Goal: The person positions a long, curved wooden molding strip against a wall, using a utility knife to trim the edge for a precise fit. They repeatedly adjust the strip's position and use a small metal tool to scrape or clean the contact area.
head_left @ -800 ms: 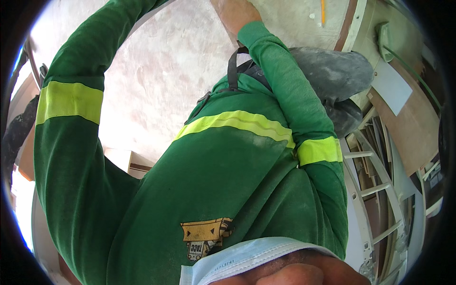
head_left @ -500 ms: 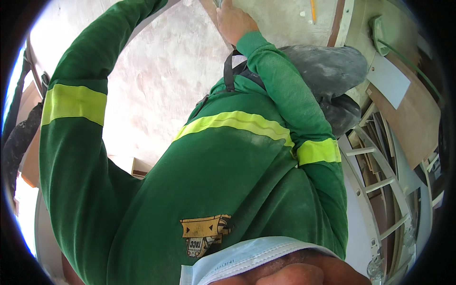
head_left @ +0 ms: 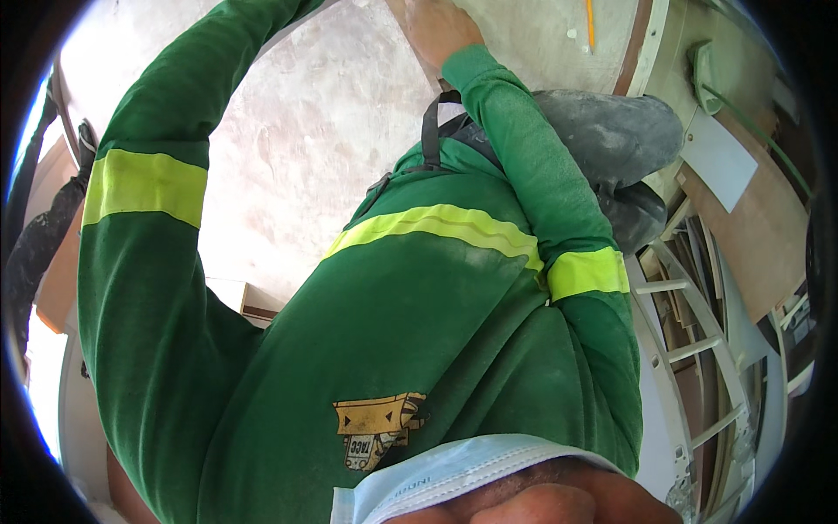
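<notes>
My right hand [head_left: 439, 30] reaches up to the top of the view and rests against the brown edge of a pale board [head_left: 532, 35]. Its fingers are cut off by the rim, so its grip is unclear. A yellow pencil [head_left: 590, 23] lies on that board to the right of the hand. My left arm in a green sleeve with a yellow band [head_left: 144, 183] rises to the upper edge, and its hand is out of view. My green shirt fills the middle.
My knee in dusty grey trousers [head_left: 611, 131] is bent below the board. A white ladder-like frame [head_left: 690, 349] and stacked wooden boards [head_left: 751, 227] stand on the right. A pale rough floor [head_left: 314, 157] lies between my arms. Board offcuts [head_left: 249, 301] lie low left.
My right hand has shifted slightly along the board's edge, and the view has wobbled a little. Nothing else has visibly moved.
</notes>
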A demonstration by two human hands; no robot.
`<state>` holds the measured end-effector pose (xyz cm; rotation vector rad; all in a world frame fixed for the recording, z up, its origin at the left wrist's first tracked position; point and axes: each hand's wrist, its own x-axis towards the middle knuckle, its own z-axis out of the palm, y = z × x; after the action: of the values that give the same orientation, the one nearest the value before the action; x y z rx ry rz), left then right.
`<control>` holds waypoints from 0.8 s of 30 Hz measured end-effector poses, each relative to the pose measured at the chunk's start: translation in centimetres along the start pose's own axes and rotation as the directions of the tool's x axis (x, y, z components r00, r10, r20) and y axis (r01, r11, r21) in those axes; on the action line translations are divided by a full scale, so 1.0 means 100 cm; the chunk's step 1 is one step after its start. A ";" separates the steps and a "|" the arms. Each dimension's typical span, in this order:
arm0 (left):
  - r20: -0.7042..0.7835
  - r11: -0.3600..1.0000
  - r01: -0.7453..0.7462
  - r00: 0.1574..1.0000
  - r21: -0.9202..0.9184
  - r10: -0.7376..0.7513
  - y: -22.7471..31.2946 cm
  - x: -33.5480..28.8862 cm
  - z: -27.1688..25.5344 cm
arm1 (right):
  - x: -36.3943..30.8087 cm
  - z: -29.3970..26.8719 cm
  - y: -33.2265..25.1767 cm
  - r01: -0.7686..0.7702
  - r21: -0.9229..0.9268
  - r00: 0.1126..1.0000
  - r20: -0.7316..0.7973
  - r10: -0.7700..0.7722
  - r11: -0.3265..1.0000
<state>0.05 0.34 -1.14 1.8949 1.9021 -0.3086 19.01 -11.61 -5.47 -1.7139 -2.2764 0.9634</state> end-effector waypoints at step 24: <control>-0.004 1.000 0.003 1.000 -0.003 -0.003 -0.006 0.007 0.010 | 0.004 0.002 -0.001 0.001 0.026 0.999 -0.034 -0.001 1.000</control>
<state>-0.40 0.51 -2.40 1.8922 1.9077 -0.3028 18.75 -11.37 -5.69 -1.7056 -2.2338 0.9513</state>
